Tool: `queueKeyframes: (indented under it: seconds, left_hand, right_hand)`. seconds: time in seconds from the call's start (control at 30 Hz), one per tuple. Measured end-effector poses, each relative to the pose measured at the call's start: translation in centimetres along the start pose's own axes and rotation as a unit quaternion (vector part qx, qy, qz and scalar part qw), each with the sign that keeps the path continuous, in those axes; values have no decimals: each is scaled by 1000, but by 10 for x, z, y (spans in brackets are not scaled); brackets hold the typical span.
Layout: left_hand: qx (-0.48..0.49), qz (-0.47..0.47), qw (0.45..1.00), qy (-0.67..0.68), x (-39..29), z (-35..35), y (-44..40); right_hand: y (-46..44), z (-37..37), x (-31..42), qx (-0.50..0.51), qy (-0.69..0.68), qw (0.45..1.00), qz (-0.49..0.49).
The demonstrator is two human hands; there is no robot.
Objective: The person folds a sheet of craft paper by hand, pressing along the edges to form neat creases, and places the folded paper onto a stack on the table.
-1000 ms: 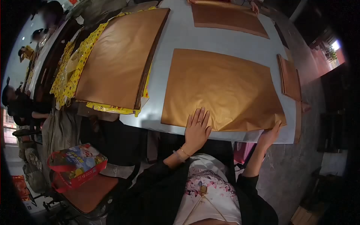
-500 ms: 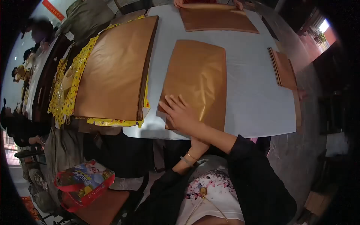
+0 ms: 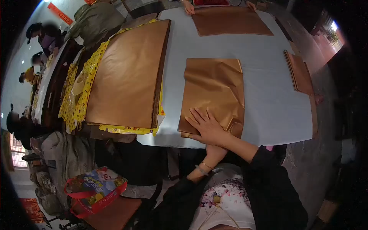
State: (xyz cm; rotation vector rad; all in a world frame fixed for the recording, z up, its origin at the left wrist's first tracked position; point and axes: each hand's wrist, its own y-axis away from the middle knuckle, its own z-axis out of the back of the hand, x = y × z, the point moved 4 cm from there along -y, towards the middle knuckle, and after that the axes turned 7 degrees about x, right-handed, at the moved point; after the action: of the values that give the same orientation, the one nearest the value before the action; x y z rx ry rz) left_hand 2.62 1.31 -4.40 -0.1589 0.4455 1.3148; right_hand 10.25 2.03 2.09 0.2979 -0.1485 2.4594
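A bronze-brown sheet (image 3: 214, 82), folded over and creased, lies on the pale table cover (image 3: 278, 103) in front of me. My right hand (image 3: 209, 128) rests flat on its lower left part, fingers spread. The right forearm crosses over to the left. My left hand (image 3: 216, 152), with bracelets at the wrist, is at the table edge under the right one; its fingers are hidden. Left of the folded sheet sits a stack of large brown sheets (image 3: 124, 76) on yellow patterned wrapping (image 3: 82, 90).
Across the table, a co-worker's hands (image 3: 188, 7) touch another brown sheet (image 3: 232, 21). Smaller folded brown pieces (image 3: 298, 73) lie at the right edge. A colourful bag (image 3: 96, 188) stands on a chair (image 3: 113, 214) at lower left. Other people (image 3: 46, 36) are at far left.
The sheet, spread wide a second ago, is now folded to a narrower shape. My right hand has moved from its right corner to the left, over my left hand.
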Motion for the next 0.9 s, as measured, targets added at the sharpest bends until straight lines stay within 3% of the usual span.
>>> queueKeyframes:
  seconds: [0.07, 0.17, 0.37, 0.43, 0.47, 0.57, 0.63, 0.73, 0.87, 0.9]
  left_hand:
    - [25, 10, 999, -38, -1, 0, -2]
    - [-44, 5, 997, -55, 0, 0, -2]
    - [47, 41, 996, -64, -4, 8, -4]
    - [-53, 7, 998, 28, -8, 18, -6]
    - [-59, 13, 998, 34, -8, 20, -7]
    - [-59, 7, 997, -39, -12, 26, -7]
    - [-164, -32, 985, -33, -15, 29, -2]
    - [-110, -9, 991, 73, -13, 22, -1]
    - [-107, -4, 993, 57, -7, 21, 2]
    - [-111, -43, 988, 102, -5, 22, 7]
  right_hand:
    - [4, 0, -2, 4, -9, 1000, 4]
    - [6, -2, 0, 20, -1, 1000, 13]
    - [3, 3, -4, 108, -39, 993, -27]
    - [2, 8, -9, 163, -55, 983, -67]
    - [2, 8, -13, 166, -60, 982, -70]
    - [3, 9, -17, 156, -43, 984, -72]
    - [5, 9, -10, 176, -29, 982, -58]
    - [8, 6, -4, 195, -5, 980, -27]
    - [1, 12, -9, 198, -14, 979, -51]
    - [0, 12, -10, 205, -13, 977, -56]
